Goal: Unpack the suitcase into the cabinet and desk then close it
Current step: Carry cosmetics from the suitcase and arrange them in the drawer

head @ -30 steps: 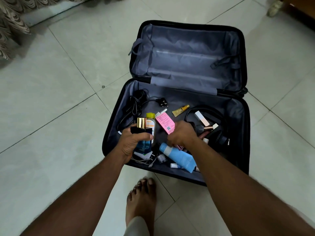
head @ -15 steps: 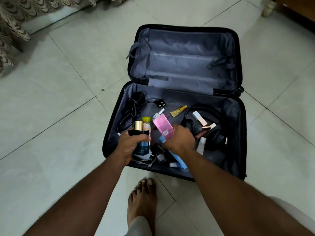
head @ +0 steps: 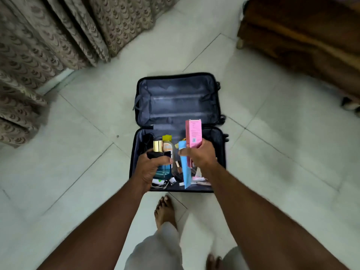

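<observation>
Open suitcase (head: 175, 98) flat on tiled floor (head: 78, 172), lid half bare, near half under both hands holding loose toiletries. Left hand (head: 151, 168) curled tight round blue perfume bottle (head: 162, 170) with gold cap, plus a yellow-capped clear bottle (head: 168, 147) pressed just beyond the fingers. Right hand (head: 201, 155) clamped on two things at once: pink box (head: 193, 133) upright above the fingers, light blue tube (head: 185, 168) hanging below them.

Step in hand, by judgement: lifting a handful clear to carry off to cabinet or desk. Best done keeping both grips firm, tube pinched hard since it dangles and could slip; glass bottles kept upright, not knocked together.

Below the fingers, small leftovers in the case: white and pink bits, a cable (head: 146, 141) at the left wall; too small and blurred to name. Anything under the hands hidden. Wooden furniture (head: 302, 36) well beyond the right hand, cut off by frame edge; cabinet or desk, cannot tell. Curtain (head: 48, 36) well off left. Whole frame motion-smeared, labels unreadable.
</observation>
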